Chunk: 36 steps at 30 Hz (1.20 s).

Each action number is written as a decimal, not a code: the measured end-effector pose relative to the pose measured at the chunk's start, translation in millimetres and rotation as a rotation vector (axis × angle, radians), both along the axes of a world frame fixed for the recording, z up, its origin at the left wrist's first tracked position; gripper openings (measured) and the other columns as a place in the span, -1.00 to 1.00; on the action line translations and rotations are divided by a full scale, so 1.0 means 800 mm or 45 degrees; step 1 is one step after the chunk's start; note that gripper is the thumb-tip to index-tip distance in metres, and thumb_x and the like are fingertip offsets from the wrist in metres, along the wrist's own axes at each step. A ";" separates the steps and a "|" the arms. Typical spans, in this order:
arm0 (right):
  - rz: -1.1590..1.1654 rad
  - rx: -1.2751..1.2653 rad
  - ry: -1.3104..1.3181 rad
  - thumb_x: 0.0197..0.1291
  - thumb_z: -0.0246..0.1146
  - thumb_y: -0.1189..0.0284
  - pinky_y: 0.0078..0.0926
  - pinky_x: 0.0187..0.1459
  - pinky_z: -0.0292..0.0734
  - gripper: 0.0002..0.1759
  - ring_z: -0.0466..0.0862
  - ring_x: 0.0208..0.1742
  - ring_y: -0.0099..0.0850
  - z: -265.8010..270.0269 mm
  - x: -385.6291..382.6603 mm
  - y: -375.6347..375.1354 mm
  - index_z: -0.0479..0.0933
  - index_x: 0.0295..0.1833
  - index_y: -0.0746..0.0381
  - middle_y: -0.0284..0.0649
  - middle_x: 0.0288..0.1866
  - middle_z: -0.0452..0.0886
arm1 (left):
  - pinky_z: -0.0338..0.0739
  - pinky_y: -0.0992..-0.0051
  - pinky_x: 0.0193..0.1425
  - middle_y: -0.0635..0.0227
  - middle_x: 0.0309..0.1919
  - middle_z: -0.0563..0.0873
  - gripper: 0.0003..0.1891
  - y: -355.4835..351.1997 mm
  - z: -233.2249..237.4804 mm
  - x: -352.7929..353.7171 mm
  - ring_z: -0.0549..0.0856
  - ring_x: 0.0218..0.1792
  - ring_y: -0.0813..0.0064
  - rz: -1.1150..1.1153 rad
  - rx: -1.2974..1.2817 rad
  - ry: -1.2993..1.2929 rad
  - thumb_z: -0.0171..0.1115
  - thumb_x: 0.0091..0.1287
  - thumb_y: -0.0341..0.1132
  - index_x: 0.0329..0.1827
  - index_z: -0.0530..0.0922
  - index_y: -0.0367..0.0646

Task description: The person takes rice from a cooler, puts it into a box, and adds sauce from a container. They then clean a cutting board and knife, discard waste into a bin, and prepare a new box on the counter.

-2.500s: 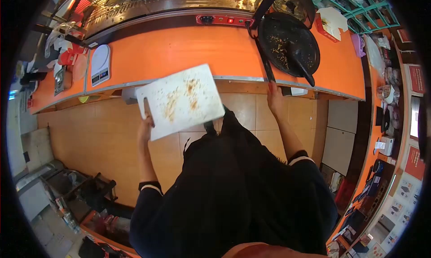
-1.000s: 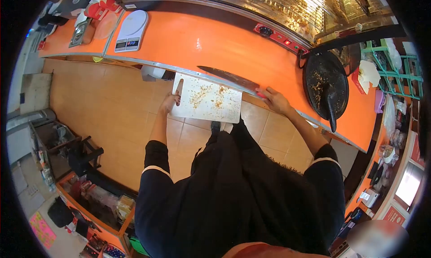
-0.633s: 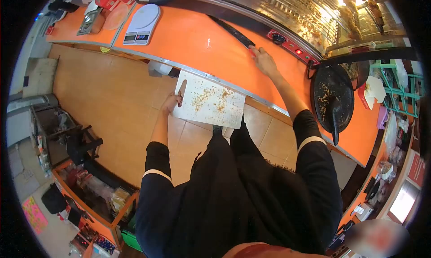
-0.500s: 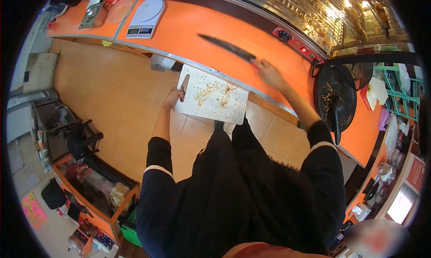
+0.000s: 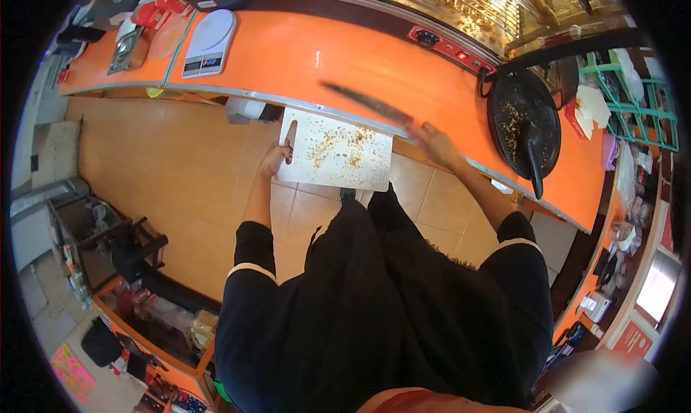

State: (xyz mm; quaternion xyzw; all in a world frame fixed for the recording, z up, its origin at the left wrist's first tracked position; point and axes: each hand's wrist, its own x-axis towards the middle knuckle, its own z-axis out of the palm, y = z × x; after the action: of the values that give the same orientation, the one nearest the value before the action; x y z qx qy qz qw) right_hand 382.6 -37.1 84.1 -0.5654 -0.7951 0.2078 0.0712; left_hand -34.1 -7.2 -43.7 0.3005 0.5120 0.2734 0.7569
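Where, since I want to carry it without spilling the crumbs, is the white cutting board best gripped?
Probably at the handle slot in the left short end of the cutting board, coming from the left, where the left hand has its grip. The top is strewn with crumbs, the far edge meets the counter, and the right hand holds a knife near the right end.

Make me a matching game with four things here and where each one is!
Things: 1 white plastic cutting board; 2 long dark knife; 3 white kitchen scale; 4 round black pan.
Places: A in the right hand; B on the orange counter, left side; C in the left hand; D on the counter, right side.
Pairs: 1-C, 2-A, 3-B, 4-D.
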 end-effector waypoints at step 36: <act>0.312 0.165 0.084 0.04 0.01 0.33 -0.25 -0.26 0.43 -0.57 0.48 -0.28 -0.11 -0.006 -0.042 -0.007 0.23 0.10 0.06 -0.05 -0.23 0.37 | 0.23 0.60 -0.69 0.38 -0.71 0.36 -0.82 0.015 0.017 -0.040 0.35 -0.75 0.53 0.046 0.030 0.045 -0.03 -0.31 -0.57 -0.60 0.26 -0.15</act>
State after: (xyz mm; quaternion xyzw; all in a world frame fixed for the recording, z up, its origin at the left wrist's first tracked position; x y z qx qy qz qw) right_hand 349.0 -42.9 79.0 -0.4513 -0.8670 0.1816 0.1076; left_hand -65.7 4.7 -30.3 0.3049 0.5272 0.2877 0.7391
